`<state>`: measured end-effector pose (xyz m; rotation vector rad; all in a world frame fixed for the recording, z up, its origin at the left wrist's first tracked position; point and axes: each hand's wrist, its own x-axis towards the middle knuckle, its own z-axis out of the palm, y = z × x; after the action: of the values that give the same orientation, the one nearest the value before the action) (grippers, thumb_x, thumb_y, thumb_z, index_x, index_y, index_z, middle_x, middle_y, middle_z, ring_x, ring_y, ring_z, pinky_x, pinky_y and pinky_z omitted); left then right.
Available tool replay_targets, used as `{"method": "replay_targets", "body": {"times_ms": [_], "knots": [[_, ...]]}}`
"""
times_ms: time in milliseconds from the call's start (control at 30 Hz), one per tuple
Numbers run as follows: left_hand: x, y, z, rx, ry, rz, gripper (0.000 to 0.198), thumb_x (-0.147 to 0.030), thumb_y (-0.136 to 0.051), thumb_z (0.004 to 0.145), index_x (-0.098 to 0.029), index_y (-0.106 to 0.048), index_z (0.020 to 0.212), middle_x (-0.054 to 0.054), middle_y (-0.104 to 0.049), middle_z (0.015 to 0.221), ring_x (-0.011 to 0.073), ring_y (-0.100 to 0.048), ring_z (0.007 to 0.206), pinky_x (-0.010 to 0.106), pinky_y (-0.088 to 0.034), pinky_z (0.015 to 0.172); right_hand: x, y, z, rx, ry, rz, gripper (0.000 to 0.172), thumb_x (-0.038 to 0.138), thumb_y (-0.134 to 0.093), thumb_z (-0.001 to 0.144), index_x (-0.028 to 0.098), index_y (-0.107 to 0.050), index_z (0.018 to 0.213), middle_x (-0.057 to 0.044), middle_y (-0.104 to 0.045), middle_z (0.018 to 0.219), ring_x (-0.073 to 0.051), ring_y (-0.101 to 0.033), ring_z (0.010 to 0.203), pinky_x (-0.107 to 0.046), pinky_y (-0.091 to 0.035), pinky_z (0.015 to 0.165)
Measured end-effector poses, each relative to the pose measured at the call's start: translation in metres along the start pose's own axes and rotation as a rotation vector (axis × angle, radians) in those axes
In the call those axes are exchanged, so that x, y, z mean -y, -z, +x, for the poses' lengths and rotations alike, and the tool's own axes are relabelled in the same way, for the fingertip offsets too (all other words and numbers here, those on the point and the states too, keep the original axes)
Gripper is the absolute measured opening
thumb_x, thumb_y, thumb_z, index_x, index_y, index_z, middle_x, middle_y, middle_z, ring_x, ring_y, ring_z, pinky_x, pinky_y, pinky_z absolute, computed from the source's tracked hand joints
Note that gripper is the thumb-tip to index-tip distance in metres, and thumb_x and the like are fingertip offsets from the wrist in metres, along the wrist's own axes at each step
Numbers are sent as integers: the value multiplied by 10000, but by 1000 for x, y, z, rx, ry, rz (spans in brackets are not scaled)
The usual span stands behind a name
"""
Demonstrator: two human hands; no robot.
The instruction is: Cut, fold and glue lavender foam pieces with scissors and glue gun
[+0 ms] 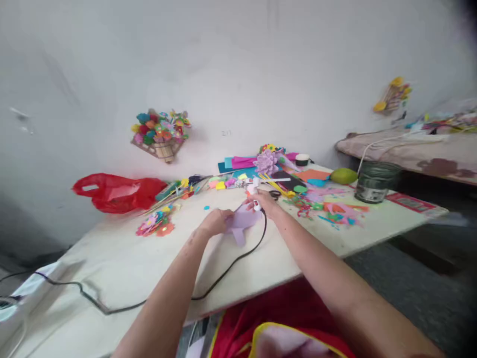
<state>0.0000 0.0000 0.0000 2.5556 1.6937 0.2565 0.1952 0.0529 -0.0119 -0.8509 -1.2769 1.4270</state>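
My left hand [217, 222] is closed on the edge of a lilac craft sheet [244, 219], a strip of which hangs down at the front. My right hand [262, 200] grips a small white glue gun [256, 204] with an orange part, just above and right of the sheet. From the gun's rear a black cord [242, 257] loops down and runs left across the table. Black-handled scissors [275, 194] lie just beyond my right hand. The gun's tip is too small to make out against the clutter behind it.
Coloured scraps [337, 214] and a dark green jar [376, 183] lie to the right, near a green fruit [343, 176]. At left are a red plastic bag [119, 191] and paper flowers [156, 221]. A lilac flower [267, 162] stands at the back of the white table [149, 268].
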Motion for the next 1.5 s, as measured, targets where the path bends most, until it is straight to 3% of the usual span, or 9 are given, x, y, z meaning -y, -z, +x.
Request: {"method": "replay_targets", "body": {"times_ms": [167,233,400,600,767,1067,1267,1500], "knots": [[-10,-13,13,-216,190,-8,309,-249,-480,768,-239,-600,1053,14,-663,929,143,-595,846,234,-438,765,-6,3,3,-5,18,-82,153,67,-510,631,123,-535,770,-7,-641,566,-69,-436,299,-181,-314,290],[-12,-21,18,-283,280,38,343,-340,-530,746,-215,-594,1059,50,-638,984,178,-574,910,264,-439,775,-6,3,2,-6,7,-116,98,93,-528,667,130,-527,757,2,-629,545,-61,-407,285,-181,-305,288],[-12,-33,20,-310,445,31,221,-278,-449,796,-230,-649,875,51,-634,971,183,-562,937,267,-431,753,-2,3,-3,-42,-50,-172,80,179,-559,749,134,-507,789,-4,-616,532,-54,-373,264,-180,-264,274],[-1,-32,14,-297,585,-125,190,-353,-508,742,-266,-654,827,12,-660,939,183,-585,886,257,-425,696,6,1,-10,-53,-123,-251,167,275,-564,788,128,-514,850,-4,-597,514,-52,-384,277,-171,-285,292],[2,-32,13,-265,614,-175,207,-399,-513,723,-273,-657,803,7,-677,881,186,-595,852,251,-414,654,10,3,-13,-85,-177,-312,242,363,-548,799,126,-516,839,-11,-591,531,-51,-389,281,-174,-297,297],[5,-27,12,-229,624,-193,195,-380,-537,700,-261,-672,776,7,-687,836,175,-603,820,248,-409,676,8,13,-11,-83,-131,-336,251,379,-549,800,134,-502,827,-6,-595,547,-55,-412,290,-174,-296,291],[7,-28,12,-230,598,-212,244,-378,-527,730,-284,-673,901,-11,-684,922,163,-600,877,238,-417,721,8,9,-14,-127,-184,-421,317,445,-537,792,138,-492,726,-9,-586,534,-44,-401,298,-165,-305,295],[7,-28,10,-218,574,-207,243,-369,-516,745,-290,-675,911,-17,-687,910,165,-600,886,242,-418,736,5,7,-11,-149,-215,-438,374,501,-530,774,142,-489,676,3,-558,527,-49,-404,315,-172,-321,298]]}}
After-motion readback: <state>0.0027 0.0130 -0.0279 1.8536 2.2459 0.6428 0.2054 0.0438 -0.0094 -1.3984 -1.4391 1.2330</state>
